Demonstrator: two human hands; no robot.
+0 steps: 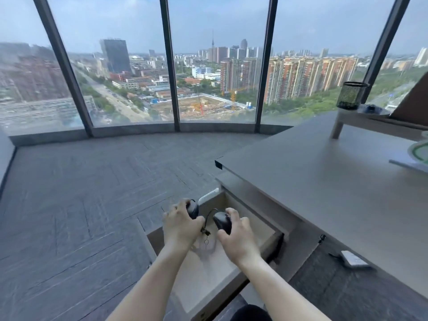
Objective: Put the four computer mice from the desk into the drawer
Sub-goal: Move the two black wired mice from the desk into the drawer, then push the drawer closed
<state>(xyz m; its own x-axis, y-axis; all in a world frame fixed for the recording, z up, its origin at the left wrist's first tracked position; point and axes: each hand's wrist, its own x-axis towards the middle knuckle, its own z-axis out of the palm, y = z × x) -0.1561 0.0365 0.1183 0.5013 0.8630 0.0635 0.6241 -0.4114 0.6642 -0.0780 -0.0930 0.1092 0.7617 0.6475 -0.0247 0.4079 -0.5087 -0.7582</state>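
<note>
Head view only. Drawer (pixel 234 272) stands pulled out from under the grey surface (pixel 324 181), its pale floor exposed; its near end is cut off by the bottom edge of the picture and partly covered by both forearms.

Left hand (pixel 181 224) is closed around a dark mouse (pixel 193 208) over the drawer's far left corner; the fingers hide most of the body, so only its upper right part shows. Right hand (pixel 238 237) is closed around a second dark mouse (pixel 222 222) over the middle of the drawer, with its front half visible beyond the thumb. A thin black cable (pixel 209 215) arcs between the two mice; which mouse it belongs to cannot be determined. Small dark items and a ring-shaped piece lie on the drawer floor between the wrists, too blurred to identify.

On the surface, far right, a black mesh pen cup (pixel 352 95) stands on a low riser (pixel 361 118). A white round object with a green ring (pixel 420 151) is cut off by the right edge. A white flat device (pixel 353 259) lies on the carpet floor below the surface edge. No legible writing or brand mark is visible anywhere.
</note>
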